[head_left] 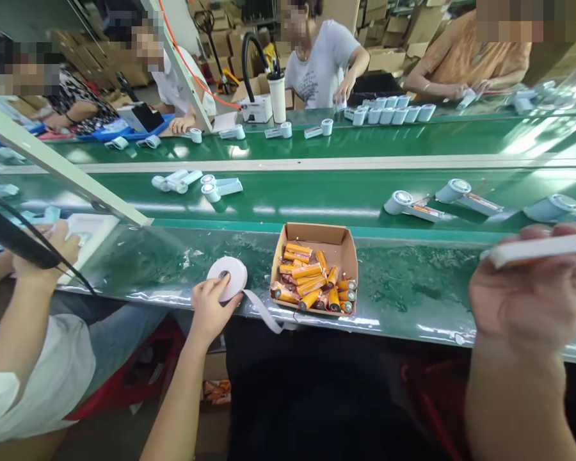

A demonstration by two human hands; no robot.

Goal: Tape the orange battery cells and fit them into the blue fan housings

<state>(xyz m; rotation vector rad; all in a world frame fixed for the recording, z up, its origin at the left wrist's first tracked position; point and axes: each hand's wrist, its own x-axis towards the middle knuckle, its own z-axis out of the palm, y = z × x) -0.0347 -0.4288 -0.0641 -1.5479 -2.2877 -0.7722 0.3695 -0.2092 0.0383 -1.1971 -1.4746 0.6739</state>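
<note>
My left hand (214, 304) pinches a roll of white tape (240, 272) at the near edge of the bench, with the thumb over its core. A loose strip of tape hangs from the roll toward the right. At the far right, my right hand (528, 301) is raised palm up, its fingers closed around a long white plastic housing (552, 248). That housing is blurred and runs out of the frame. Between my hands stands a small cardboard box (319, 234) of orange cylindrical batteries (310, 282) with thin wires.
Behind the bench (413, 275) runs a green conveyor belt (312, 198) carrying white housings with round heads (400, 202). A slanted metal post (67, 160) stands at left. A co-worker's hands (48, 250) work beside me; several people sit across the line.
</note>
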